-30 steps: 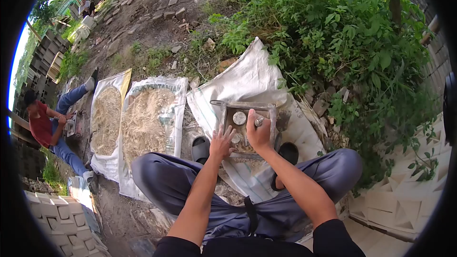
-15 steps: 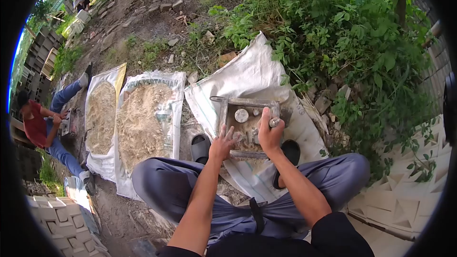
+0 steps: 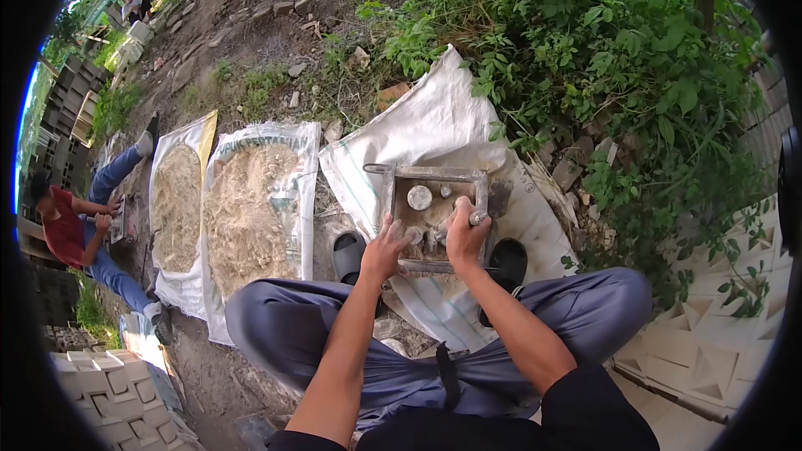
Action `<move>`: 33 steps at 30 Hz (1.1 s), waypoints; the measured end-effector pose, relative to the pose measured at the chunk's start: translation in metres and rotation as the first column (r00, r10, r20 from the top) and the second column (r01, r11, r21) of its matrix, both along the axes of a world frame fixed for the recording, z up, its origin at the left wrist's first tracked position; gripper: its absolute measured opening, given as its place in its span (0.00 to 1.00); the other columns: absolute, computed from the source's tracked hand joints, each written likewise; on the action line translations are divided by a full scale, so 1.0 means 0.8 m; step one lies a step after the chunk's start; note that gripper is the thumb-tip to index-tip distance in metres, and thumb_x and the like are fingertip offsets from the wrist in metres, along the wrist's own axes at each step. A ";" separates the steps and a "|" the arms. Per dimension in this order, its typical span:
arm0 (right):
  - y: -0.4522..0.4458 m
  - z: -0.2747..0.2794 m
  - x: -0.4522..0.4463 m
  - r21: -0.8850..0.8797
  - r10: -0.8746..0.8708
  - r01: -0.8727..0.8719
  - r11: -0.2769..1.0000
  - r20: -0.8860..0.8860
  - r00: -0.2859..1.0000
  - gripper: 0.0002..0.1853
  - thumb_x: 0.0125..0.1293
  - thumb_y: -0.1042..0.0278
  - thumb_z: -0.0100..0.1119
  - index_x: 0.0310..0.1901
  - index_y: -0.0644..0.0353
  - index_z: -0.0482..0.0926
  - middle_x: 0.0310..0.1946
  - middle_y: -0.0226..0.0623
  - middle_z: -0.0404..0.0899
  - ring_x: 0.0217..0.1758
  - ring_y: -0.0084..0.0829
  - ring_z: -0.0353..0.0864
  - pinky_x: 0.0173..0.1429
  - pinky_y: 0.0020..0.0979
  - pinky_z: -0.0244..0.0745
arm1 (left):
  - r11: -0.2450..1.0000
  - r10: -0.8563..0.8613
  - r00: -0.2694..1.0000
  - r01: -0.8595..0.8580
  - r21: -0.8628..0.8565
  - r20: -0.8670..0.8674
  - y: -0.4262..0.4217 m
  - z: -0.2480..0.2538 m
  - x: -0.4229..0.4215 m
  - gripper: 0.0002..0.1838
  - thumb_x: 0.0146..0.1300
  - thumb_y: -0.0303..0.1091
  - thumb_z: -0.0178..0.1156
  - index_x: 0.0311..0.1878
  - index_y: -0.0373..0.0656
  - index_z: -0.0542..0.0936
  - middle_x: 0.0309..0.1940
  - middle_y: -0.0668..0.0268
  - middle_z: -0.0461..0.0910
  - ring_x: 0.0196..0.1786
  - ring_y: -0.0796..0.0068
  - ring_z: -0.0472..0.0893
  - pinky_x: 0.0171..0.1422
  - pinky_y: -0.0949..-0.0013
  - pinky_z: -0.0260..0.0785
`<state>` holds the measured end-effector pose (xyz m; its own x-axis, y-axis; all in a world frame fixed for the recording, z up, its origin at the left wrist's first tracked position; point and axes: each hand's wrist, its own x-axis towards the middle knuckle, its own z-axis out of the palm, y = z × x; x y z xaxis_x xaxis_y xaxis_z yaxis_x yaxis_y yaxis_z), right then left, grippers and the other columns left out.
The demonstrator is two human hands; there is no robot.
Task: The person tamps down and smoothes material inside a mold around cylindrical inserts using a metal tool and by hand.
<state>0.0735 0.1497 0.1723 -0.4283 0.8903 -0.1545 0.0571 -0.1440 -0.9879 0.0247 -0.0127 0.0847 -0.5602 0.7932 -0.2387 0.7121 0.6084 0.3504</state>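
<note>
A rectangular mould frame [image 3: 434,173] lies between my feet, with sandy material and a round grey disc [image 3: 419,197] inside it, plus smaller metal pieces. My left hand [image 3: 386,248] rests at the frame's left side, its fingers spread and reaching over the near left corner. My right hand [image 3: 465,238] is closed over the right half of the frame around a dusty tool with a rounded end [image 3: 477,218]. Most of that tool is hidden by the fingers. A white sack [image 3: 426,117] lies beneath the frame.
Two sacks bearing piles of sandy material [image 3: 251,209] lie to the left. Beyond them a person in a red shirt [image 3: 65,230] sits working. Leafy plants [image 3: 585,50] crowd the right, near patterned pale blocks [image 3: 702,309]. Black sandals [image 3: 349,255] flank the frame.
My right hand has shifted left and slightly nearer, over the frame, still holding the tool. My left hand stays at the frame's left side. The view has shifted slightly.
</note>
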 end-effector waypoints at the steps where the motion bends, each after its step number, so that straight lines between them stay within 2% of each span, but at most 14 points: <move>1: 0.003 0.017 -0.004 -0.141 -0.096 0.100 0.985 0.033 0.995 0.24 0.72 0.61 0.53 0.17 0.63 0.69 0.15 0.30 0.72 0.18 0.23 0.71 0.23 0.33 0.59 | 1.000 0.003 1.000 -0.003 -0.007 -0.017 0.001 0.003 0.002 0.54 0.28 0.48 0.81 0.68 0.67 0.70 0.71 0.59 0.61 0.78 0.55 0.51 0.69 0.58 0.68; 3: 0.007 0.034 0.001 -0.151 -0.067 0.057 0.987 -0.064 0.996 0.24 0.72 0.61 0.53 0.17 0.62 0.68 0.15 0.29 0.72 0.18 0.21 0.69 0.23 0.32 0.59 | 1.000 -0.002 1.000 0.001 -0.022 -0.031 0.001 0.001 -0.004 0.54 0.28 0.48 0.81 0.68 0.67 0.70 0.71 0.59 0.60 0.78 0.55 0.51 0.69 0.58 0.68; 5: 0.000 0.050 0.011 0.008 0.074 -0.074 0.997 -0.046 0.996 0.22 0.70 0.60 0.55 0.18 0.59 0.64 0.15 0.26 0.66 0.18 0.19 0.64 0.22 0.26 0.58 | 0.999 0.036 0.999 -0.036 -0.020 0.026 0.000 -0.003 -0.003 0.54 0.28 0.48 0.81 0.68 0.68 0.69 0.72 0.60 0.59 0.78 0.56 0.51 0.69 0.58 0.68; 6: -0.004 -0.004 0.014 0.027 0.114 -0.115 0.993 0.046 0.992 0.23 0.71 0.59 0.53 0.18 0.58 0.63 0.15 0.26 0.66 0.17 0.20 0.64 0.22 0.27 0.59 | 0.999 0.041 0.999 -0.041 -0.014 0.028 0.001 -0.002 -0.001 0.54 0.28 0.48 0.81 0.68 0.68 0.69 0.72 0.60 0.59 0.78 0.56 0.51 0.69 0.58 0.68; 7: 0.002 0.001 0.013 0.036 0.116 -0.118 0.992 0.045 0.992 0.23 0.71 0.59 0.53 0.18 0.58 0.63 0.15 0.26 0.66 0.17 0.20 0.64 0.22 0.27 0.59 | 0.999 0.033 0.999 -0.031 -0.036 0.031 0.003 0.000 -0.001 0.55 0.28 0.48 0.81 0.69 0.69 0.69 0.72 0.60 0.59 0.78 0.57 0.51 0.69 0.58 0.68; 11: 0.008 0.044 0.002 -0.108 0.030 -0.034 0.994 -0.037 0.999 0.22 0.72 0.62 0.49 0.17 0.57 0.62 0.14 0.25 0.65 0.16 0.20 0.62 0.22 0.27 0.57 | 0.999 0.008 0.999 -0.010 -0.048 -0.035 0.003 0.000 0.000 0.56 0.27 0.48 0.81 0.69 0.69 0.68 0.72 0.61 0.58 0.78 0.57 0.52 0.68 0.58 0.69; 17: 0.010 -0.010 0.012 0.138 0.178 -0.172 0.975 -0.031 0.984 0.23 0.73 0.60 0.51 0.19 0.56 0.63 0.14 0.25 0.64 0.17 0.19 0.61 0.22 0.27 0.54 | 0.999 0.001 1.000 -0.002 -0.046 -0.016 0.006 0.000 -0.002 0.58 0.25 0.48 0.82 0.69 0.68 0.67 0.73 0.59 0.57 0.78 0.54 0.52 0.69 0.54 0.68; 19: 0.019 0.011 0.014 0.267 0.421 -0.426 0.864 0.081 0.904 0.17 0.73 0.59 0.53 0.29 0.64 0.71 0.20 0.32 0.70 0.24 0.24 0.70 0.30 0.31 0.64 | 0.998 -0.022 0.997 0.017 -0.065 -0.074 0.006 0.003 0.002 0.60 0.25 0.49 0.82 0.71 0.66 0.65 0.74 0.59 0.54 0.78 0.54 0.52 0.71 0.53 0.65; 23: 0.007 0.012 0.019 0.557 0.454 -0.306 0.772 -0.148 0.878 0.12 0.74 0.62 0.51 0.41 0.64 0.69 0.29 0.39 0.73 0.31 0.32 0.74 0.38 0.34 0.68 | 0.993 0.007 0.994 -0.020 -0.116 -0.110 0.011 0.015 -0.001 0.70 0.23 0.52 0.82 0.76 0.56 0.54 0.77 0.57 0.47 0.79 0.55 0.50 0.78 0.50 0.53; 25: 0.006 0.023 0.030 0.661 0.550 -0.482 0.575 0.123 0.826 0.10 0.74 0.67 0.49 0.48 0.63 0.66 0.35 0.42 0.74 0.36 0.40 0.76 0.44 0.38 0.70 | 0.991 0.025 0.986 -0.046 -0.128 -0.164 0.014 0.003 0.001 0.73 0.22 0.53 0.82 0.76 0.51 0.51 0.78 0.56 0.46 0.79 0.55 0.50 0.79 0.50 0.50; 26: 0.007 0.031 0.038 0.446 0.612 -0.618 0.647 0.178 0.770 0.08 0.72 0.69 0.51 0.46 0.63 0.67 0.34 0.44 0.75 0.37 0.48 0.77 0.45 0.45 0.71 | 0.989 0.028 0.975 -0.060 -0.139 -0.220 0.015 -0.003 0.003 0.77 0.21 0.53 0.82 0.77 0.45 0.47 0.78 0.55 0.46 0.79 0.56 0.49 0.80 0.51 0.46; 29: 0.016 0.048 0.032 0.468 0.585 -0.692 0.550 0.375 0.719 0.08 0.71 0.70 0.53 0.46 0.62 0.67 0.34 0.48 0.76 0.39 0.55 0.78 0.45 0.47 0.71 | 0.961 0.082 0.979 -0.127 -0.244 -0.188 0.029 0.022 -0.003 0.74 0.23 0.47 0.83 0.76 0.40 0.48 0.77 0.58 0.48 0.79 0.60 0.51 0.81 0.56 0.43; 31: 0.005 0.072 0.037 0.490 0.562 -0.677 0.549 0.384 0.733 0.07 0.71 0.70 0.53 0.45 0.61 0.67 0.35 0.51 0.76 0.41 0.59 0.76 0.44 0.49 0.70 | 0.960 0.060 0.976 -0.114 -0.257 -0.210 0.027 -0.005 -0.002 0.74 0.25 0.50 0.81 0.76 0.37 0.47 0.78 0.57 0.48 0.79 0.61 0.50 0.82 0.53 0.40; 33: -0.004 0.088 0.040 0.575 0.588 -0.646 0.502 0.321 0.743 0.06 0.70 0.74 0.52 0.45 0.63 0.66 0.35 0.47 0.76 0.40 0.55 0.77 0.44 0.43 0.72 | 0.970 0.136 0.806 -0.226 -0.087 -0.576 0.024 -0.041 -0.004 0.75 0.27 0.54 0.79 0.76 0.34 0.46 0.78 0.56 0.47 0.79 0.61 0.49 0.81 0.48 0.37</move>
<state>0.1057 0.1467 0.2428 -0.9204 0.2932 0.2585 -0.0396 0.5880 -0.8079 0.0216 0.0062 0.0521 -0.7612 0.6457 0.0596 0.6283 0.7572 -0.1787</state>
